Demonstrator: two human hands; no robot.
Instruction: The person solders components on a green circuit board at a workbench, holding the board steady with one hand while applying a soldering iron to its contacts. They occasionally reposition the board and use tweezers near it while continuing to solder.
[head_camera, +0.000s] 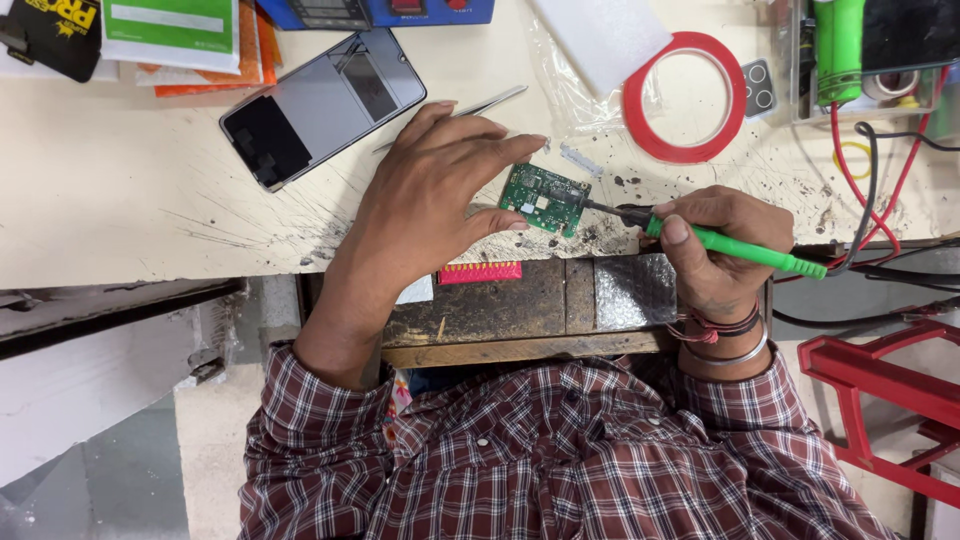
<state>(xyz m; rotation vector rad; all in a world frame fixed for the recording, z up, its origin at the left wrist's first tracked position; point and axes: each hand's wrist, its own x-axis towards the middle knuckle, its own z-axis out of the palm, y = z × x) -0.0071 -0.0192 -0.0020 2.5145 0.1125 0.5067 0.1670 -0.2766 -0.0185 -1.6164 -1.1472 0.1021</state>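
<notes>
Left hand (425, 200) lies palm down with fingers spread, thumb and fingertips pinching a small green circuit board (543, 198) flat on the worktop (120, 190) near its front edge, about mid-width. The board is rectangular, studded with tiny parts, one corner under the fingers. Right hand (712, 250) is curled tight round a soldering iron (730, 245) with a bright green ribbed plastic handle; its thin dark metal tip touches the board's right edge. The worktop is pale, scuffed and speckled with black burn marks around the board. Behind the left hand lie metal tweezers (480, 105), partly hidden, and a glossy flat phone (322, 105), back off, slanted toward the far left. A red tape ring (685, 97) sits at the far right, on a clear crinkled plastic bag (570, 85). Red and black cables (870, 190) trail down the right edge. Under the front edge is a worn wooden block (490, 310) with a foil patch (635, 290) and a red toothed strip (480, 272). Plaid sleeves, bangles on the right wrist.
</notes>
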